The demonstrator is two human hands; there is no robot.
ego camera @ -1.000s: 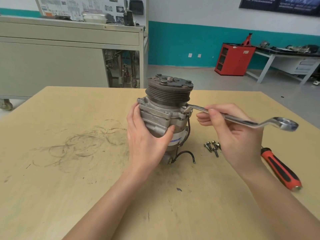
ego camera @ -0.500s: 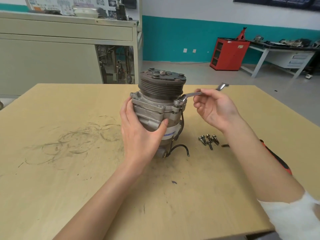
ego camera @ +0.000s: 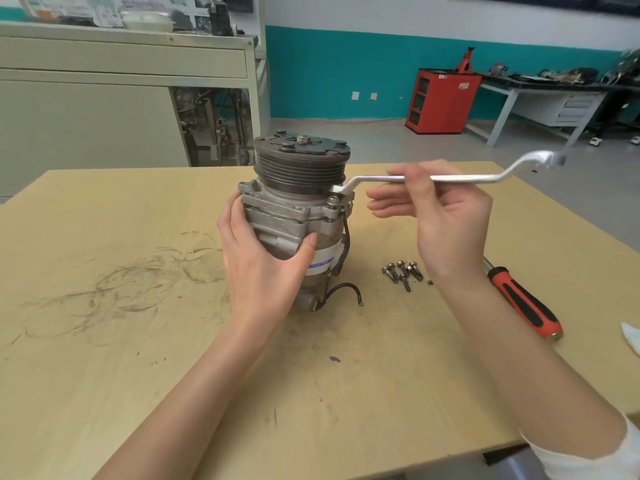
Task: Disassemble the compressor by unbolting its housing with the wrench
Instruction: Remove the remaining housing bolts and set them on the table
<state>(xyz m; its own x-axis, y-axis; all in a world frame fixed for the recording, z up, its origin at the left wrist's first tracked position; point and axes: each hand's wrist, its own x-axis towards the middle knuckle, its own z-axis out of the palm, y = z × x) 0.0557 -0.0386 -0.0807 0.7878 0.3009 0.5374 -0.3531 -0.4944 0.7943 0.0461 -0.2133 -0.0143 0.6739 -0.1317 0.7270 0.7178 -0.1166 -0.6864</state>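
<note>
Grey cast-metal compressor with ribbed dark pulley on top (ego camera: 298,216) stands upright near the middle of the scuffed tan wooden bench (ego camera: 104,341), pulley end up so the flange bolts around the housing are reachable from the side. Left hand (ego camera: 263,268) wraps the lower body, thumb across the front, fingers round the back; judged as bracing it so it won't spin or tip under wrench torque. Right hand (ego camera: 446,216) pinches the shaft of the long silver offset ring wrench (ego camera: 450,178) lightly between thumb and upper fingers, lower fingers spread loose, not a clenched grip. Suggests the bolt is already slack or the wrench is being repositioned. Wrench's near ring end sits at the right-side flange ear, over or just at a bolt head (ego camera: 333,201); exact seating can't be told. Far ring end sticks out past the bench edge.

Four loose dark bolts (ego camera: 401,271) lie clustered on the bench just right of the compressor, kept together, apparently ones already removed. Red-and-black handled screwdriver (ego camera: 523,299) lies further right, untouched. Black wire (ego camera: 343,289) trails from the compressor base.
</note>
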